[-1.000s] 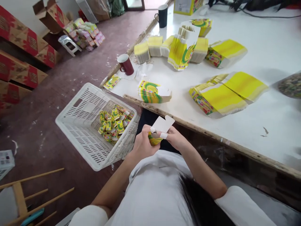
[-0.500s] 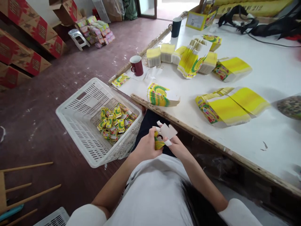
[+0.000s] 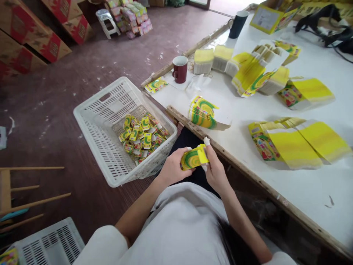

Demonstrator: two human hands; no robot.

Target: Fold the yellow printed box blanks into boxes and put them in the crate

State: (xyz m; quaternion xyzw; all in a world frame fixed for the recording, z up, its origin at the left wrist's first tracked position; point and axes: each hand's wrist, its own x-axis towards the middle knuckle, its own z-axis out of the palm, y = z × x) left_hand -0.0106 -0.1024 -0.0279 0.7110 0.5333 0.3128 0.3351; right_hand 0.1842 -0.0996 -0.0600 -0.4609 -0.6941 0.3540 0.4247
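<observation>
A small yellow-and-green carton (image 3: 191, 159) is held over my lap, its printed swirl side facing up. My left hand (image 3: 172, 166) is closed around its left end, thumb on top and fingers underneath. At the right end, the fingers of my right hand (image 3: 216, 170) press against the carton's yellow flap, while the thumb, with a white covering on its tip, points up. Left of my knees stands a white plastic basket (image 3: 95, 129) with many small folded cartons (image 3: 138, 136) inside. On the table edge just ahead lies a fanned stack of flat cartons (image 3: 202, 114).
The white table (image 3: 311, 195) has a worn wooden edge. On it are a maroon mug (image 3: 180, 70), a dark mug (image 3: 238, 25) and several bundles of flat yellow cartons (image 3: 295, 143). A second white basket (image 3: 52, 241) and a wooden stool frame (image 3: 5, 191) are at lower left.
The carton has turned: its white open flaps faced up before, and now its printed side shows. The view has shifted, so the table and basket sit differently in it.
</observation>
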